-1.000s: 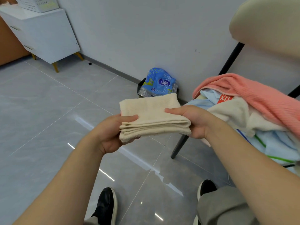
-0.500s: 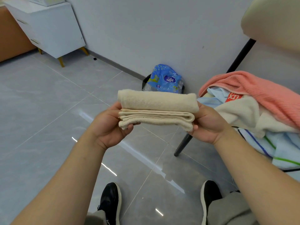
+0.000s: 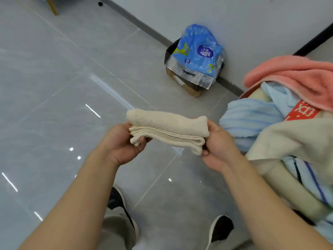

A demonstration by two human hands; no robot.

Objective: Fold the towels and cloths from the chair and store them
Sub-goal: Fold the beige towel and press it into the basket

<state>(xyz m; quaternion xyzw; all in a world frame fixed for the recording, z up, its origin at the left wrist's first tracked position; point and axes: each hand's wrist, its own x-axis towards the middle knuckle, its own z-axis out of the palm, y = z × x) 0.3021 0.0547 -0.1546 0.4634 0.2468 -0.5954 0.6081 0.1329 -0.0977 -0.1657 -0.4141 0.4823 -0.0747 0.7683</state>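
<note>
A cream towel (image 3: 167,129), folded into a thick bundle of several layers, is held level in front of me above the floor. My left hand (image 3: 122,143) grips its left end and my right hand (image 3: 217,147) grips its right end. To the right, the chair (image 3: 292,188) carries a loose pile: a pink towel (image 3: 292,74) on top, a light blue towel (image 3: 250,118), a cream cloth (image 3: 295,139) with a red label, and a blue-striped cloth (image 3: 313,184) at the bottom.
A box holding a blue plastic packet (image 3: 198,53) stands on the grey tiled floor against the wall, beyond the towel. A wooden furniture leg (image 3: 52,6) shows at top left. My two shoes (image 3: 117,201) are on the floor below my arms.
The view has tilted downward, so the white cabinet has left the frame. The folded towel remains held between both hands, which have turned from flat on it to gripping its ends.
</note>
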